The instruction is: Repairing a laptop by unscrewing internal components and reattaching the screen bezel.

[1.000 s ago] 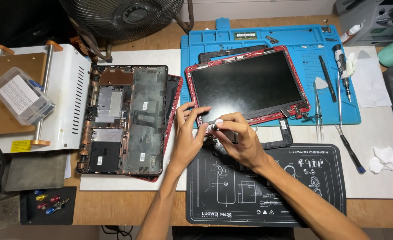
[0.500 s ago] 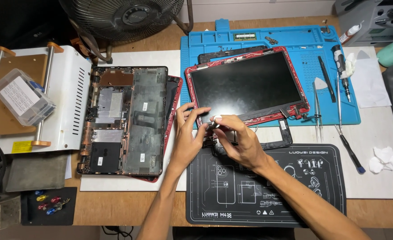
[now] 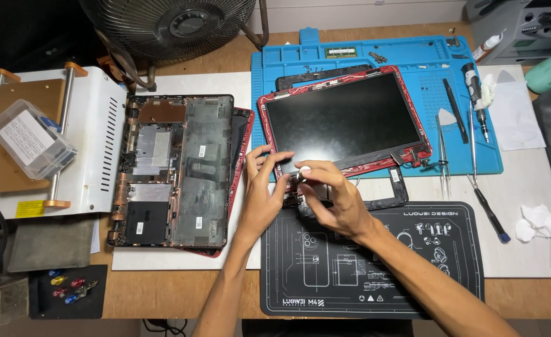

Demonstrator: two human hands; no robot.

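A laptop screen panel [image 3: 347, 118] in a red lid lies on the blue work mat [image 3: 412, 59]. My left hand [image 3: 264, 190] rests at the panel's lower left corner, its fingers bent on the red edge. My right hand [image 3: 330, 195] is beside it, fingertips pinched on a small dark part at that same corner, near the hinge. What the part is cannot be made out. A black bezel frame [image 3: 397, 190] lies under and right of my right hand.
An opened laptop base [image 3: 178, 168] lies to the left on a white sheet. A black printed mat [image 3: 375, 262] is under my forearms. Screwdrivers [image 3: 475, 97], tweezers and a pick lie at the right. A fan [image 3: 169, 25] stands behind; a white machine [image 3: 94, 131] holds a clear box.
Both hands stay at the panel's lower left corner. The right fingers have shifted slightly on the small part; nothing else has moved.
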